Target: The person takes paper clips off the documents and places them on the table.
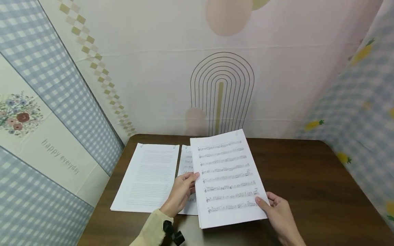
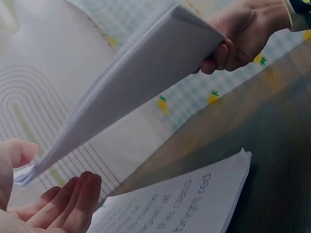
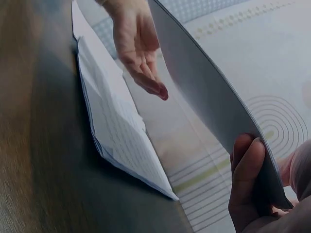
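A stack of sheet music [image 1: 227, 181], several staves on its top page and a clip at its upper edge, is held up over the table. My right hand [image 1: 278, 212] pinches its lower right corner, thumb on the printed face and fingers [image 3: 245, 167] behind. At its left edge is my left hand [image 1: 181, 191], the thumb close against the margin. In the left wrist view, this hand's other fingers [image 2: 85, 199] extend below the paper, apart from it. Beneath the music lies a stack printed in large text [image 2: 180, 204], partly covered in the head view.
Left on the brown table [image 1: 307, 181] lies another stack of printed text [image 1: 150, 177], with clips at its top corners. A patterned cloth [image 1: 154, 85] hangs behind the table. Checked cloths stand at both sides, the right one [image 1: 354, 112] bearing yellow pineapples.
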The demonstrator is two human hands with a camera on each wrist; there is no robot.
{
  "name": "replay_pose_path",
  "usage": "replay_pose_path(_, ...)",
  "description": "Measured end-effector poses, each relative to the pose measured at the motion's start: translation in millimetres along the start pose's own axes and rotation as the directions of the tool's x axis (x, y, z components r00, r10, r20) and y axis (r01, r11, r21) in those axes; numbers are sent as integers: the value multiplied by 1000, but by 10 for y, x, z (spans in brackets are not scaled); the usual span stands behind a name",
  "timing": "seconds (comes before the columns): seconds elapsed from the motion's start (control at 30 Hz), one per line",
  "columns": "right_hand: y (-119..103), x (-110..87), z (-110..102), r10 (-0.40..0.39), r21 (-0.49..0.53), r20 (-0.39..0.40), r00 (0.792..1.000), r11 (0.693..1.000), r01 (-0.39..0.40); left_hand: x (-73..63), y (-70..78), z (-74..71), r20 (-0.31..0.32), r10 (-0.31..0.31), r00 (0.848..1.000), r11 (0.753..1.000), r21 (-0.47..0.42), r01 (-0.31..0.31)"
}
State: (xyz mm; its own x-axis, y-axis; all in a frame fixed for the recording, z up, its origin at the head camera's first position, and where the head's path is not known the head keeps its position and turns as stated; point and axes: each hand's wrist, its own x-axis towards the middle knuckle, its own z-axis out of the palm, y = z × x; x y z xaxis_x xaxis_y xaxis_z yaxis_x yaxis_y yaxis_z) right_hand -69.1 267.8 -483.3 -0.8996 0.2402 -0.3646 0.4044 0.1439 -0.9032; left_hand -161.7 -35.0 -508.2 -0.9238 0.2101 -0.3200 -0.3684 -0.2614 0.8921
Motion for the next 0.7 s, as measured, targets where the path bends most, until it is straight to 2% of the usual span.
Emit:
replay_pose_path(0.2,33,-45,148,-29,-6,15,999,1000,29,-42,-24,-113,-20,17,1000,1000,6,-17)
replay_pose_path(0.43,107,-158,379,-71,15,19,997,997,70,-157,-24,-283,-28,23,999,998,51,-22)
replay_pose_path(0.7,165,-268,571,-55,-66,31,998,996,57,-271,-45,-461,-4,54,999,997,59,-54)
